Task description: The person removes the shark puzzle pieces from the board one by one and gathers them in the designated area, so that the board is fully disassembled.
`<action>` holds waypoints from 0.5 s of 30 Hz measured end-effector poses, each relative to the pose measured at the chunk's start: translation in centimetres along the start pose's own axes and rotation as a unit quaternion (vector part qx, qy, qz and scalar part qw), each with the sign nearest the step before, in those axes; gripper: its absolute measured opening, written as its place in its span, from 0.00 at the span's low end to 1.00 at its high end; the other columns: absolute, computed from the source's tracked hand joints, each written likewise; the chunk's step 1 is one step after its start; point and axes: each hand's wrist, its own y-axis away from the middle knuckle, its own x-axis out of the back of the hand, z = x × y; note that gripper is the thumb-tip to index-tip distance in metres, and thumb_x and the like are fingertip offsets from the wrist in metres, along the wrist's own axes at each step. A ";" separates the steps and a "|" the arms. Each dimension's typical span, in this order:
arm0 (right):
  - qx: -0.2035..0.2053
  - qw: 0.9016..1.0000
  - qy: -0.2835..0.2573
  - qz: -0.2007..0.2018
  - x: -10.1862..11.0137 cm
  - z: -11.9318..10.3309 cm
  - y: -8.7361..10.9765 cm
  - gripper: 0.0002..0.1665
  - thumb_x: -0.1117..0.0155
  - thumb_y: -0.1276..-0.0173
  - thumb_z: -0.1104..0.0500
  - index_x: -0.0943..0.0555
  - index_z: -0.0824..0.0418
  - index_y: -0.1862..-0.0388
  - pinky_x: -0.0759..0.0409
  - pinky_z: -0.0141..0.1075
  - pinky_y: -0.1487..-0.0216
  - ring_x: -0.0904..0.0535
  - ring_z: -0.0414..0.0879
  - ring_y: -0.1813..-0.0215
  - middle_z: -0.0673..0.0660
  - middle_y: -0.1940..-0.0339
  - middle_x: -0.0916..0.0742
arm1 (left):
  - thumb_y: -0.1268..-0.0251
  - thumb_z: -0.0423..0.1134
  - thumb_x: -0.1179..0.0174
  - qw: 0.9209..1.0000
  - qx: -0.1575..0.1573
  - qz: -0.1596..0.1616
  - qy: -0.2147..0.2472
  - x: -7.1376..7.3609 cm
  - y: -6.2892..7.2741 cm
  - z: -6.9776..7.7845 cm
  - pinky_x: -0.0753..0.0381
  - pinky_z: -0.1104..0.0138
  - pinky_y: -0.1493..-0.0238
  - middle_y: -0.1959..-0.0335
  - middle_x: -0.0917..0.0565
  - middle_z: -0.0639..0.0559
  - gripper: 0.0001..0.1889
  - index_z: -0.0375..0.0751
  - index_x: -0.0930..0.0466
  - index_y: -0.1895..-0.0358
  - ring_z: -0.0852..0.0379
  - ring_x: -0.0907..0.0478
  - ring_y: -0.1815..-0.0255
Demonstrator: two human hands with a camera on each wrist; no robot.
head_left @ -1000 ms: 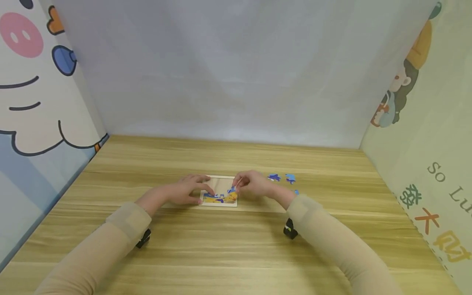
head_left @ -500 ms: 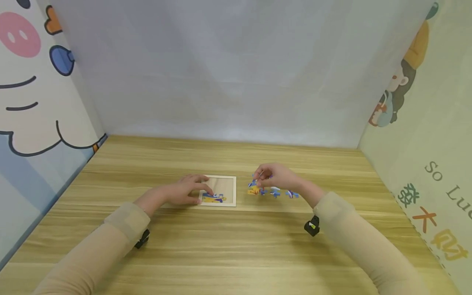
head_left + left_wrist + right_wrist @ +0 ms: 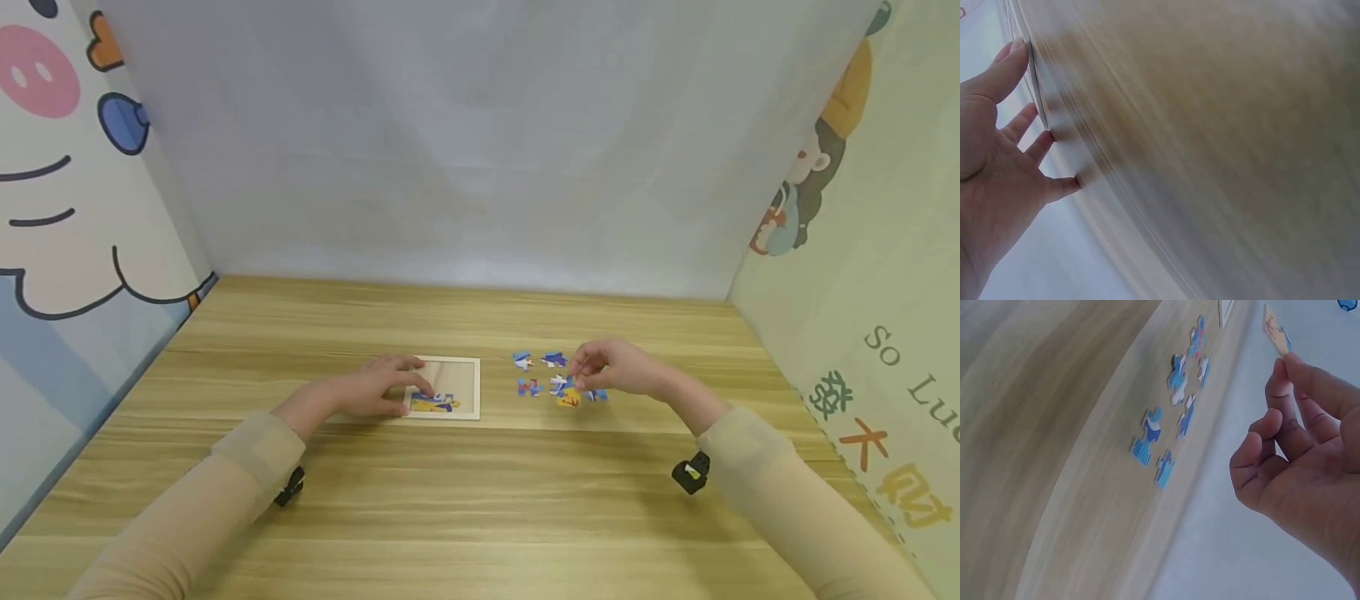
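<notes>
A yellow-and-blue jigsaw piece (image 3: 568,398) is pinched between the thumb and index finger of my right hand (image 3: 618,367), above the loose pieces. The right wrist view shows the held piece (image 3: 1277,331) raised off the table, its other fingers loosely bent. My left hand (image 3: 375,387) rests on the left side of a pale wooden puzzle tray (image 3: 477,392), fingers spread. Inside the tray, joined yellow-and-blue pieces (image 3: 437,405) lie along the lower left; bare wood shows elsewhere. In the left wrist view, fingertips of the left hand (image 3: 1007,137) touch the tray's edge.
Right of the tray lie several loose blue, white and red jigsaw pieces (image 3: 529,387) on the wood-grain table (image 3: 450,500). A pale curtain (image 3: 465,167) hangs behind the table, with printed panels at both sides. A black camera (image 3: 691,473) sits under the right wrist.
My right hand has lifted the yellow piece from the tray's lower right corner and carried it right, over the loose pieces. The left hand has stayed on the tray.
</notes>
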 end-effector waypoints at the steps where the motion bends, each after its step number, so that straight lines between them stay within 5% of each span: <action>1: -0.008 1.000 -0.002 -0.006 0.1 0.2 0.3 0.09 0.37 0.35 0.62 0.21 0.64 0.57 0.22 0.46 0.53 0.21 0.52 0.58 0.56 0.65 0.15 | 0.32 0.40 0.43 1.000 -0.002 0.002 -0.002 0.0 0.0 0.0 0.53 0.36 0.33 0.28 0.43 0.36 0.19 0.54 0.27 0.40 0.34 0.50 0.28; 15: -0.032 0.999 0.011 -0.041 0.4 4.9 2.6 0.08 0.36 0.37 0.64 0.21 0.64 0.59 0.22 0.37 0.58 0.21 0.49 0.61 0.56 0.67 0.15 | 0.39 0.43 0.36 0.999 0.039 0.027 0.022 -0.2 -0.4 -0.4 0.49 0.37 0.33 0.27 0.48 0.34 0.26 0.50 0.30 0.37 0.32 0.52 0.28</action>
